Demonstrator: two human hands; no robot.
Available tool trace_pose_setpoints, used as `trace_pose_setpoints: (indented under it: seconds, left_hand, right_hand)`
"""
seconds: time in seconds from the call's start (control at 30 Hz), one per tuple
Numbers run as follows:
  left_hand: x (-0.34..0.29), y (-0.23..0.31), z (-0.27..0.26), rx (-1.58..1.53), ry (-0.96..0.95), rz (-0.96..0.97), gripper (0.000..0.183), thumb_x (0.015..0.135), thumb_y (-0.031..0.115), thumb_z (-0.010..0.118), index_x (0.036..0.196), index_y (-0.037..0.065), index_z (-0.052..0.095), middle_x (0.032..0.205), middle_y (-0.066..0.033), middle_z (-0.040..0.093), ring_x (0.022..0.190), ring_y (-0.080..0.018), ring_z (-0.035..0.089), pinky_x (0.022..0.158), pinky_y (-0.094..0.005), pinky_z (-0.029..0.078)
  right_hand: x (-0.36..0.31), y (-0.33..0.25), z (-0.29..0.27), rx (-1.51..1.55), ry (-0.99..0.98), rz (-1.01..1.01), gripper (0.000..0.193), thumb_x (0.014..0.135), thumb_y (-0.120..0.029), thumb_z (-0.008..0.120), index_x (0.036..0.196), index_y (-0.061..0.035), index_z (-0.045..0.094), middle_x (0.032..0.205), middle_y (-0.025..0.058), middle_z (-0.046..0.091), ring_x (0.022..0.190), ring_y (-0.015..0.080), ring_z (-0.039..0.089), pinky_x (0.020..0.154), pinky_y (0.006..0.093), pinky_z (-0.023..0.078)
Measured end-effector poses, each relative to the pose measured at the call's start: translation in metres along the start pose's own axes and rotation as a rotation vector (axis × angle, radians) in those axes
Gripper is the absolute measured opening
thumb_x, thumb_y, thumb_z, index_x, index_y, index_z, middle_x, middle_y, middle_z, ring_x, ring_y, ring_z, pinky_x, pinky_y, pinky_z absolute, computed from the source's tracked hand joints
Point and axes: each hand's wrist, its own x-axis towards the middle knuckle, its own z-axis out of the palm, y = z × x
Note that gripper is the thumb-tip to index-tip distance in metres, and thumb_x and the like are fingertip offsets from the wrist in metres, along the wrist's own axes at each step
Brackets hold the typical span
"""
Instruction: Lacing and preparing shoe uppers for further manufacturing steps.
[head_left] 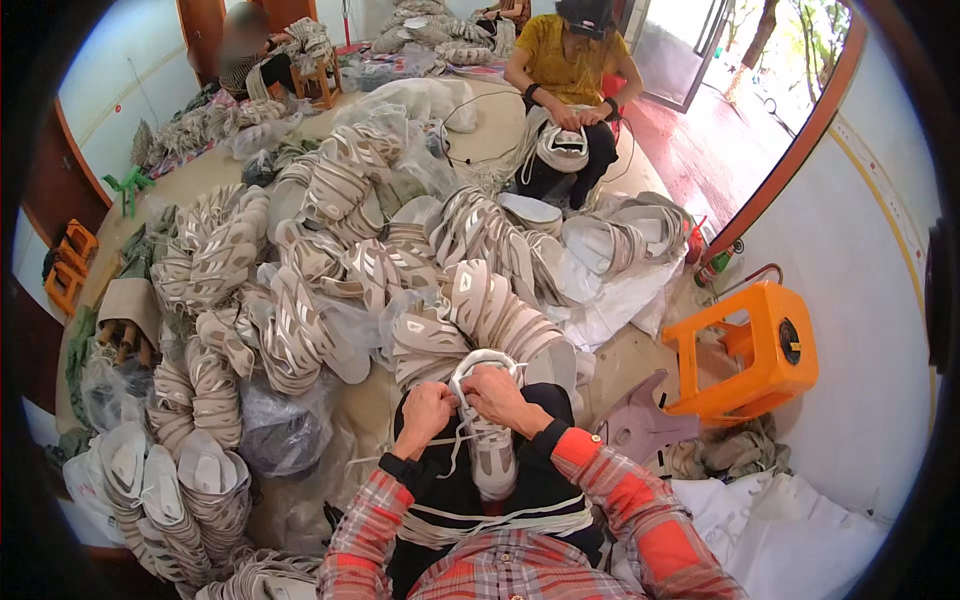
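A beige and white sneaker (493, 468) rests on my dark-trousered lap, toe toward me. My left hand (426, 414) is closed at the left side of its opening, fingertips pinching the white shoelace (459, 446), which hangs loose down the shoe's left side. Over the tongue and upper eyelets, my right hand (498, 397) is curled with its fingers closed on the lace; the exact grip is partly hidden under the hand. A bundle of white laces (500, 524) lies across my thighs. Just beyond my knees, stacked shoe uppers (493, 307) curve in a row.
Piles of beige shoe uppers (305, 330) and plastic bags cover the floor ahead and left. An orange stool (745, 350) lies to the right, beside a grey-mauve plastic piece (640, 418) and white cloth (775, 525). Across the pile, a person in yellow (572, 60) handles another shoe.
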Motion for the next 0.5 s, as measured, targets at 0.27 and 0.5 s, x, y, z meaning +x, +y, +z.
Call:
trace_pose_setpoints:
  seconds: [0.27,0.5]
  left_hand:
    - [-0.04,0.004,-0.037,-1.302,-0.338,-0.354,0.016,0.088,0.017,0.052,0.089,0.005,0.063,0.074,-0.0013,0.061,0.079,-0.015,0.06,0.071,-0.0288,0.046]
    - [-0.058,0.003,-0.011,-2.292,0.289,-0.538,0.014,0.09,0.015,0.048,0.09,0.007,0.06,0.084,-0.0026,0.063,0.098,-0.0187,0.058,0.099,-0.0436,0.037]
  right_hand:
    - [-0.011,0.055,-0.069,-0.119,0.365,0.058,0.006,0.074,-0.008,0.055,0.078,-0.0032,0.055,0.082,0.0103,0.055,0.078,0.0295,0.055,0.064,0.0381,0.044]
    - [-0.009,0.006,-0.062,1.729,0.214,0.546,0.01,0.087,-0.007,0.05,0.078,-0.0024,0.051,0.094,0.0142,0.057,0.082,0.0237,0.057,0.07,0.0331,0.049]
